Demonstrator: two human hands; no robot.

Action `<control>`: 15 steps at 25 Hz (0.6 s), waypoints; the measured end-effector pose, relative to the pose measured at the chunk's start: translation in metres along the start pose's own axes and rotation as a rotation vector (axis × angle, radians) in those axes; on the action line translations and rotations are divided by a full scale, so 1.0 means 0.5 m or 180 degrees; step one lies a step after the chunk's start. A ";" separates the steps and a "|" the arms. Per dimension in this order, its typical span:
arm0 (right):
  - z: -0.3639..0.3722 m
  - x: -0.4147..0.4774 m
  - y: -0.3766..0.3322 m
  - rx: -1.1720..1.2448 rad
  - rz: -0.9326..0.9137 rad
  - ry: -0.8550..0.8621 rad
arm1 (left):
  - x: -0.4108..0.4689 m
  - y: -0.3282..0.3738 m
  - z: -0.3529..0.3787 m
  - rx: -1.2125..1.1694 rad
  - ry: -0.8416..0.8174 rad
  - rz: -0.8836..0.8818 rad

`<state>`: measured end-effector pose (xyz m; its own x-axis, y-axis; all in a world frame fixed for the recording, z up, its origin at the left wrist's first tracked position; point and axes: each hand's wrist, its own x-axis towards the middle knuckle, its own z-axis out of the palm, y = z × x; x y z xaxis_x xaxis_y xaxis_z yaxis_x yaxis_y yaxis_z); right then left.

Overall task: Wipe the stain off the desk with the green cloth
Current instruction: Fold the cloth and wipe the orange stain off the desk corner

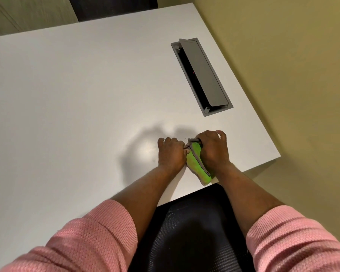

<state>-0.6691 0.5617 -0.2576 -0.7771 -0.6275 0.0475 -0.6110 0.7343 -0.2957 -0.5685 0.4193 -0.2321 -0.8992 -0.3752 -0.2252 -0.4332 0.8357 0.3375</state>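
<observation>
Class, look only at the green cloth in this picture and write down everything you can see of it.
The green cloth is bright lime green with a grey trim along its edge, and it looks like soft, fuzzy fabric. It is bunched or folded into a long narrow shape, not spread flat. It lies on the white desk near the front edge, angled with its lower end toward the black chair. The right hand grips it from above; the left hand pinches its grey upper end.

Bare desk leftward; raised cable-box lid far right.
</observation>
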 end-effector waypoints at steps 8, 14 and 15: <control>-0.091 -0.025 -0.099 -0.0022 -0.0092 0.0476 | -0.057 -0.048 -0.106 -0.0205 0.0371 0.0192; -0.189 -0.068 -0.270 0.0100 -0.0255 0.0800 | -0.138 -0.151 -0.250 -0.0300 0.0838 0.0491; -0.201 -0.077 -0.309 0.0137 -0.0260 0.0859 | -0.159 -0.174 -0.278 -0.0308 0.0919 0.0544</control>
<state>-0.5599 0.4985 -0.1177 -0.7412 -0.5883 0.3234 -0.6707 0.6690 -0.3204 -0.4679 0.3206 -0.1168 -0.9335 -0.3427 0.1053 -0.2663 0.8595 0.4363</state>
